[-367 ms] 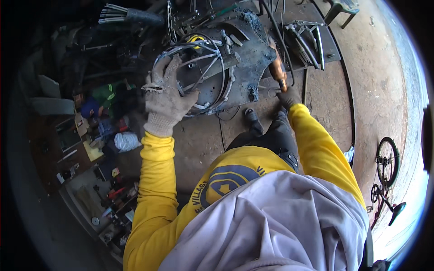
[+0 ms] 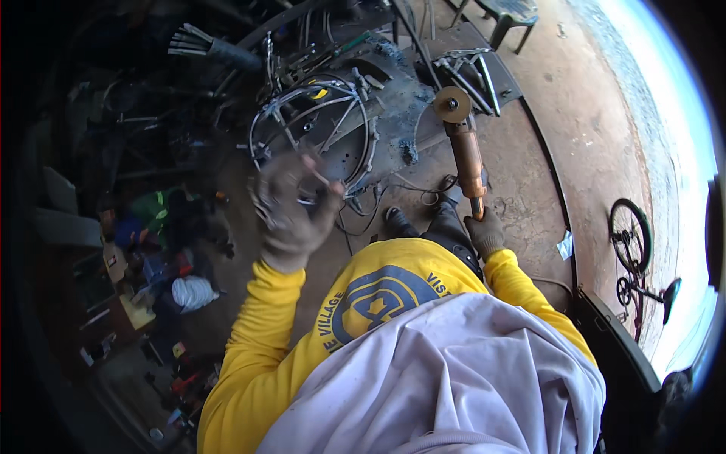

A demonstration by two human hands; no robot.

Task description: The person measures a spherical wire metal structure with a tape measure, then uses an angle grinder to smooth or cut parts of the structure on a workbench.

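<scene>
My right hand (image 2: 486, 233), in a dark glove, is wrapped round the rear end of an angle grinder (image 2: 466, 159). The grinder has a copper-coloured body and points away from me, its round disc (image 2: 446, 113) at the far end. My left hand (image 2: 293, 216), in a grey-brown glove, is smeared by motion, but its thumb and fingers look apart with nothing held. It hovers at the near left side of a round metal frame (image 2: 368, 144) with crossing bars. The frame lies on a dark, rough-edged steel workbench (image 2: 404, 98). A yellow round item (image 2: 318, 93) shows inside the ring.
A tube of metal rods (image 2: 234, 54) lies far left on the bench, and welded metal pieces (image 2: 473, 72) at its right. Cables (image 2: 370, 208) hang near my feet. A coil of white rope (image 2: 195, 293), a chair (image 2: 510, 13) and a bicycle (image 2: 634, 265) stand around.
My right hand has raised the grinder and drawn it nearer, bringing its disc into view. My left hand has come off the round frame and moved toward me.
</scene>
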